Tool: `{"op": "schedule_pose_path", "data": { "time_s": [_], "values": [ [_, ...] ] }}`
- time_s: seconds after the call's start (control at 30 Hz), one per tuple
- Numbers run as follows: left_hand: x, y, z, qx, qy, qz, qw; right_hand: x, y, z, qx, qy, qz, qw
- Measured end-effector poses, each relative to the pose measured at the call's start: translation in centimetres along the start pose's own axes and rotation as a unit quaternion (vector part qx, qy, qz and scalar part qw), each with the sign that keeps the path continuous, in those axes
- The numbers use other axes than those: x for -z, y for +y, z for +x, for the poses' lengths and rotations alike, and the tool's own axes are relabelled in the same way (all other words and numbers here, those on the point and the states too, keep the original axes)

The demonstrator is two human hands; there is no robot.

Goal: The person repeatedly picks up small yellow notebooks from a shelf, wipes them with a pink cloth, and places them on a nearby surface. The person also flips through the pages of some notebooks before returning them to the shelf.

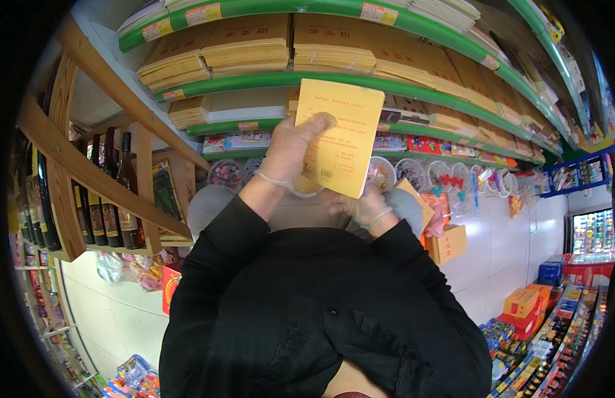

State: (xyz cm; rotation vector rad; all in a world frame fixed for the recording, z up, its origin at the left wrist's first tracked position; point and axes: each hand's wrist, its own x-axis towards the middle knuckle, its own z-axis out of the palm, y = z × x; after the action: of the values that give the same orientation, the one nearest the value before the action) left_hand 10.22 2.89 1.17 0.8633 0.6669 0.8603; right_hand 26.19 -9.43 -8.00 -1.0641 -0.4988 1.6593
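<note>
My left hand (292, 149), in a thin clear plastic glove, grips a yellow-covered exercise book (344, 134) by its left side, thumb on the printed cover. The book is raised in front of a green-edged shelf. My right hand (359, 204), also gloved and blurred by motion, is just below the book's lower edge; its fingers look apart, and no object shows in them. Behind the book, brown-covered exercise books (332, 54) lie in stacks on the shelves.
A wooden rack with glass bottles (131, 199) stands at the left. Round plastic tubs of small items (225, 174) line the area under the lowest shelf. A brown box (447, 244) is on the floor at my right. Stocked shelves (551, 348) stand at the lower right.
</note>
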Motion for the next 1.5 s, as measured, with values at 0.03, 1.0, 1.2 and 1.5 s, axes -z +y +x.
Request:
{"op": "schedule_pose_path", "data": {
  "time_s": [0.03,1.0,1.2,1.5],
  "values": [
    [0.3,-0.1,0.0,0.002,0.006,-0.005,1.000,0.1,0.1,0.2,0.043,0.057,0.066,0.995],
    [3.0,-3.4,0.0,0.127,-0.002,-0.116,0.985,-1.3,-2.2,0.2,0.193,0.026,0.040,0.980],
    [2.8,-3.3,0.0,0.128,-0.002,-0.119,0.985,-1.0,-2.2,0.1,0.185,0.031,0.034,0.982],
    [2.8,-3.2,0.1,0.139,-0.016,-0.136,0.981,-1.0,-2.3,0.0,0.188,0.022,0.035,0.981]
  ]
}}
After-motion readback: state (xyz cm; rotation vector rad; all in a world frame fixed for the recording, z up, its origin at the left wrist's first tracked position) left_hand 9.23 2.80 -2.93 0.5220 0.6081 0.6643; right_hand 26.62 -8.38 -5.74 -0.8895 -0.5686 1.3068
